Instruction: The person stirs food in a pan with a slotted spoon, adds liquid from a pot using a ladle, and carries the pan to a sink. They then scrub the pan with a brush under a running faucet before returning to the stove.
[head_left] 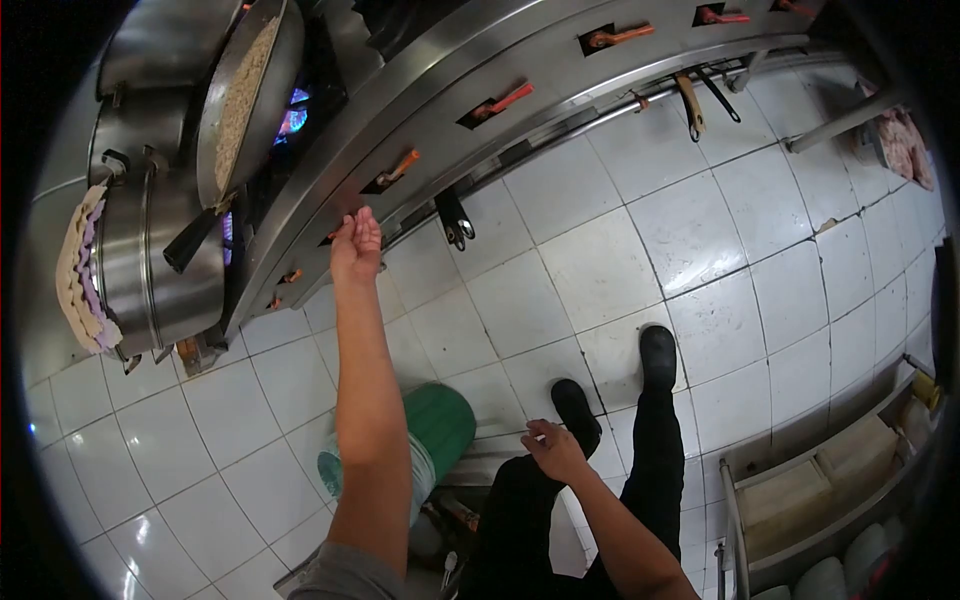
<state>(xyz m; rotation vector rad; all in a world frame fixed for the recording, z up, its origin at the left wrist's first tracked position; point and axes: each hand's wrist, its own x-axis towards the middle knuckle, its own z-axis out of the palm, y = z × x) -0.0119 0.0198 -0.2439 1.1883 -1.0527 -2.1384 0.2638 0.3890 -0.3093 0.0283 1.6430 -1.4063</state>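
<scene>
My left hand (357,245) reaches to the front panel of a steel stove (440,75), its fingers closed at a stove knob (332,237) that is mostly hidden. Above it on the stove, a pan (292,60) with a black handle (188,240) is tilted and holds pale, grainy food (240,105). Blue flames (293,115) burn beside the pan. My right hand (556,450) hangs over my knee, fingers loosely bent and apart, with nothing in it.
Large steel pots (170,260) stand left of the pan, one with a cloth (80,265) at its side. A green bucket (440,430) stands on the tiled floor (600,240) below my left arm. Pan handles (454,220) jut from under the stove. A shelf with containers (800,500) is at right.
</scene>
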